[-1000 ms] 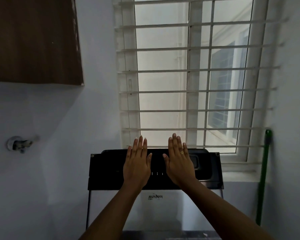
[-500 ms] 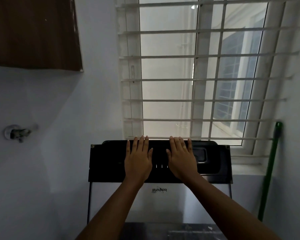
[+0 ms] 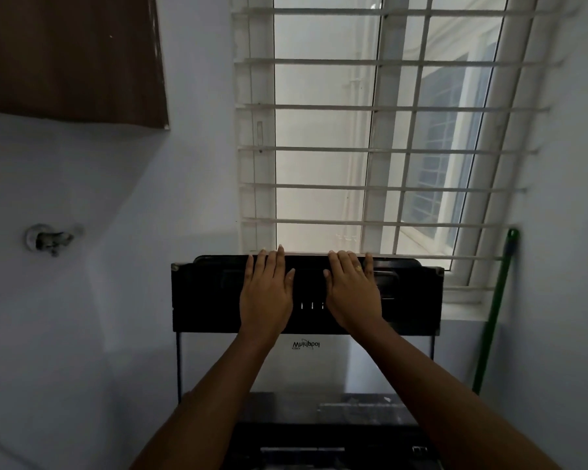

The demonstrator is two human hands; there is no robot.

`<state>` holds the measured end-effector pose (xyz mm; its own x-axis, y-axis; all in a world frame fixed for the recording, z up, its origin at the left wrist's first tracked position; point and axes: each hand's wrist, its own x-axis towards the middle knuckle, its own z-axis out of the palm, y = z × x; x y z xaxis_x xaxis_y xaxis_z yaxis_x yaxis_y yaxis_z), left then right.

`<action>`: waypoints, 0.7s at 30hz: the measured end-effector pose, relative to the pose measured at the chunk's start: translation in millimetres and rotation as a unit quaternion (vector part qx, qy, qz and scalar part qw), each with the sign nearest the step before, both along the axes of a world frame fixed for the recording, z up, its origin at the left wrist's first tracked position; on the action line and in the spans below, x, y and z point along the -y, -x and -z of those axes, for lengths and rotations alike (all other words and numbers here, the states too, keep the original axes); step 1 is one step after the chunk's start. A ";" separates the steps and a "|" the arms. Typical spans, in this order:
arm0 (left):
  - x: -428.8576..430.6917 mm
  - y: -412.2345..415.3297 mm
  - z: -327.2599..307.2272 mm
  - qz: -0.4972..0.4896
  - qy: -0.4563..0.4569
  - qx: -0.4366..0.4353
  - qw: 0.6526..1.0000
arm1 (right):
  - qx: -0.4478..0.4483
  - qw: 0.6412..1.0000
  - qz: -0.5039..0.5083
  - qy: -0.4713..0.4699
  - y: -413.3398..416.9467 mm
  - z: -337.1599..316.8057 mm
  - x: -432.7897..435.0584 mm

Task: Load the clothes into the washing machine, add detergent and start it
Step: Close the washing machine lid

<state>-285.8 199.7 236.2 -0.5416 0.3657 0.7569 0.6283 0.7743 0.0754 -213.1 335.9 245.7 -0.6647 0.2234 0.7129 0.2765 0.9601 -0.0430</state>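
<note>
Flat palms on the raised washing machine lid (image 3: 204, 293)
The left hand (image 3: 267, 296) and right hand (image 3: 352, 296) press it with straight, released fingers; the lid stands upright below the barred window (image 3: 319, 130).

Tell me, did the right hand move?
Yes, downward. Fingertips of the right hand reached above the lowest bar of the window grille before; now they stop about level with it, on the washing machine lid.

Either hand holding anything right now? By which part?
Nothing is gripped. The left hand and right hand lie flat against the raised washer lid, fingers straight, fingertips at its top edge.
</note>
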 end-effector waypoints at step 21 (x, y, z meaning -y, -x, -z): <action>84.1 -110.6 7.7 0.008 0.019 -0.104 0.994 | 0.050 0.997 0.001 -0.062 -144.8 -17.2 74.3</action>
